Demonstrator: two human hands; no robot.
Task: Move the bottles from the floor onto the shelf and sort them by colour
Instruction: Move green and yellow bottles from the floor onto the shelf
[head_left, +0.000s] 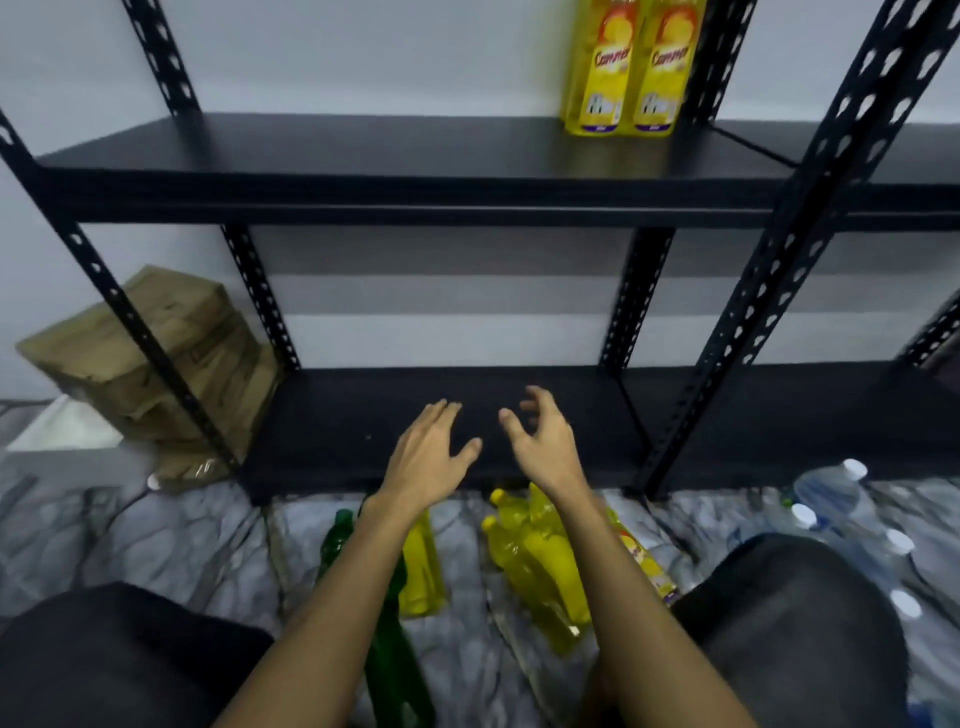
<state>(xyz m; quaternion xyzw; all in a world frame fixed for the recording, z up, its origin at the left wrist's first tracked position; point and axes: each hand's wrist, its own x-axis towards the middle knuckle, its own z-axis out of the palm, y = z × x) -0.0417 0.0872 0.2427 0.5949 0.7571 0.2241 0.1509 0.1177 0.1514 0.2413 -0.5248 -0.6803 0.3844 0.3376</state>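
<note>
Two yellow bottles (631, 67) stand side by side at the right end of the black upper shelf (363, 150). On the marble floor lie several yellow bottles (535, 561), one more yellow bottle (423, 561) and green bottles (389, 639), partly hidden by my forearms. Clear bottles with white caps (852, 514) lie at the right. My left hand (428, 457) and my right hand (540, 441) hover empty, fingers spread, in front of the bare lower shelf (337, 426), above the floor bottles.
Perforated black uprights (789, 249) frame the shelf bays. A tilted brown cardboard box (156, 358) and a white box (62, 426) sit at the left against the wall. My dark-clad knees (805, 623) flank the bottles on the floor.
</note>
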